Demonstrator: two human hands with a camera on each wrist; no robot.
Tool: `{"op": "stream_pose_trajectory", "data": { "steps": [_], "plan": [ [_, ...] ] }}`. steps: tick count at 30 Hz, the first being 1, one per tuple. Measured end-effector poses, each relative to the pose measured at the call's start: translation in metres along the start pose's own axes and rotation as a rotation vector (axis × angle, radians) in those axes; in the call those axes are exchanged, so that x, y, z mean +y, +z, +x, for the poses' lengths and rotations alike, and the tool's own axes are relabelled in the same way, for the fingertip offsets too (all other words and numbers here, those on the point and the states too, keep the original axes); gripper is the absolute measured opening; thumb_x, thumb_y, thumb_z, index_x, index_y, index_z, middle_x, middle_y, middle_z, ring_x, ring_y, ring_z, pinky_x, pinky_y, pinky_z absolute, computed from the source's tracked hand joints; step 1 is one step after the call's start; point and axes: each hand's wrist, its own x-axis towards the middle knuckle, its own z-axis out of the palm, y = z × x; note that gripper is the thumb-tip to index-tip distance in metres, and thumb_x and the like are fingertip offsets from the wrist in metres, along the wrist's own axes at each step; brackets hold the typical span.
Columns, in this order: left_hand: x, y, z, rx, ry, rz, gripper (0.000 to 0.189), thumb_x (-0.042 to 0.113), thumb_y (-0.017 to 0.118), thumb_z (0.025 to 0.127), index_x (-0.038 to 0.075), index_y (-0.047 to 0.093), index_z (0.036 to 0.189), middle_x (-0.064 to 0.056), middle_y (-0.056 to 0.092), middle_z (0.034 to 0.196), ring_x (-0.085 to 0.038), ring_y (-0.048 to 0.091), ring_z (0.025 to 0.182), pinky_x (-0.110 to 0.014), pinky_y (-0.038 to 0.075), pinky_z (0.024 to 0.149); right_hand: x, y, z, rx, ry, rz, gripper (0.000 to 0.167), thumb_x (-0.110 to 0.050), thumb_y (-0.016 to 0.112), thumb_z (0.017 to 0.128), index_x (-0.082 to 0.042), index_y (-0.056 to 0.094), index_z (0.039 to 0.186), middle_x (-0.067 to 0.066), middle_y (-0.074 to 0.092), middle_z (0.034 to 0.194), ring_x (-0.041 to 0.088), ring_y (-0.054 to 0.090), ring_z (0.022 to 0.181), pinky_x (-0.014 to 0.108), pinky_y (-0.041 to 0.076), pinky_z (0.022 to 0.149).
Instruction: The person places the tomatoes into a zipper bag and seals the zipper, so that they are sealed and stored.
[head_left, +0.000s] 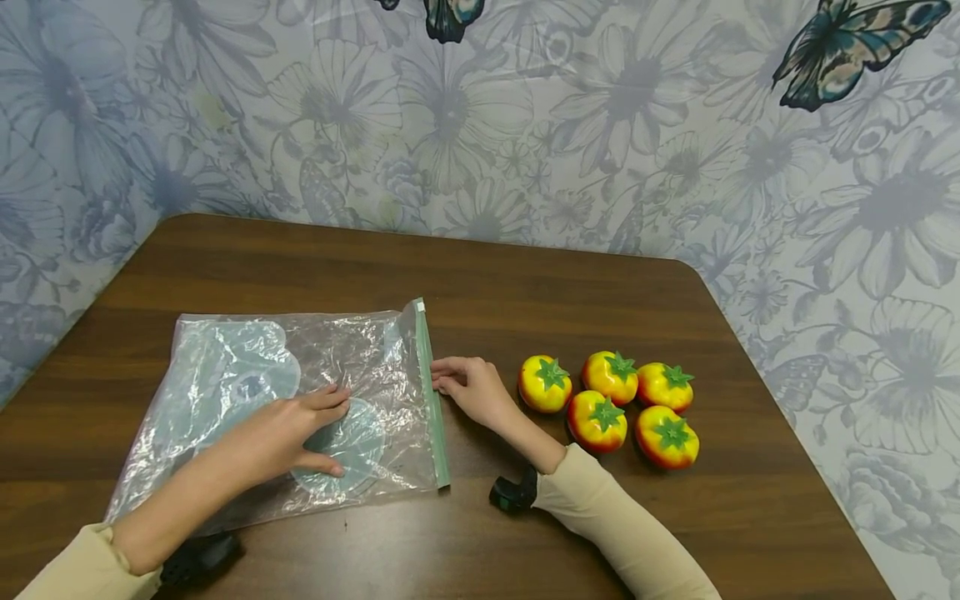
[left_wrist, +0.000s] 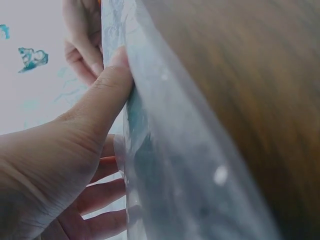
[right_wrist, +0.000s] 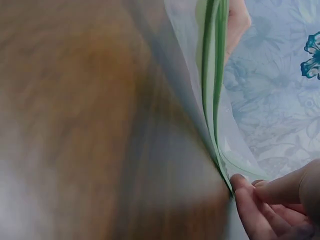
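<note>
A clear plastic zip bag [head_left: 352,342] lies flat on the table, its green-edged opening strip [head_left: 429,400] facing right. Pale blue rounded shapes show on it; whether they are printed or inside, I cannot tell. My left hand [head_left: 288,433] rests on the bag's middle with fingers and thumb spread. At the strip, my right hand [head_left: 476,390] pinches the edge between thumb and fingertips. In the right wrist view the two green lips [right_wrist: 212,75] of the opening stand slightly apart above those fingers [right_wrist: 250,205].
Several yellow-red toy fruits with green star-shaped tops [head_left: 603,417] sit in a cluster right of my right hand. The brown wooden table [head_left: 525,292] ends at a flower-patterned wall [head_left: 525,125] with butterflies.
</note>
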Motion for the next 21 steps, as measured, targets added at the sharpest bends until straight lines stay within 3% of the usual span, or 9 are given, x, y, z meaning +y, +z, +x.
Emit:
{"op": "stream_pose_trajectory", "data": {
  "steps": [7, 12, 21],
  "plan": [
    [0.0, -0.001, -0.001, -0.003, -0.002, -0.011, 0.088, 0.063, 0.064, 0.069, -0.006, 0.057, 0.124, -0.024, 0.043, 0.135, -0.044, 0.048, 0.114, -0.052, 0.048, 0.082, 0.003, 0.008, 0.008, 0.065, -0.001, -0.086, 0.01, -0.002, 0.069, 0.084, -0.002, 0.071, 0.094, 0.005, 0.07, 0.086, 0.011, 0.064, 0.073, 0.019, 0.052, 0.067],
    [0.0, -0.002, -0.002, -0.006, -0.006, -0.015, 0.088, 0.063, 0.064, 0.069, -0.006, 0.057, 0.124, -0.023, 0.043, 0.136, -0.044, 0.048, 0.113, -0.052, 0.048, 0.082, 0.0, 0.01, 0.019, 0.074, 0.04, -0.161, 0.01, -0.008, 0.068, 0.084, -0.005, 0.071, 0.093, -0.001, 0.066, 0.074, 0.009, 0.058, 0.063, 0.019, 0.049, 0.06],
    [0.0, -0.001, -0.002, 0.001, -0.008, -0.01, 0.088, 0.063, 0.066, 0.069, -0.005, 0.057, 0.125, -0.021, 0.043, 0.136, -0.042, 0.046, 0.117, -0.052, 0.047, 0.085, -0.011, 0.01, 0.028, -0.021, 0.176, -0.22, 0.065, -0.046, 0.07, 0.081, -0.01, 0.051, 0.132, -0.009, 0.06, 0.071, 0.008, 0.054, 0.056, 0.025, 0.046, 0.054]
  ]
}}
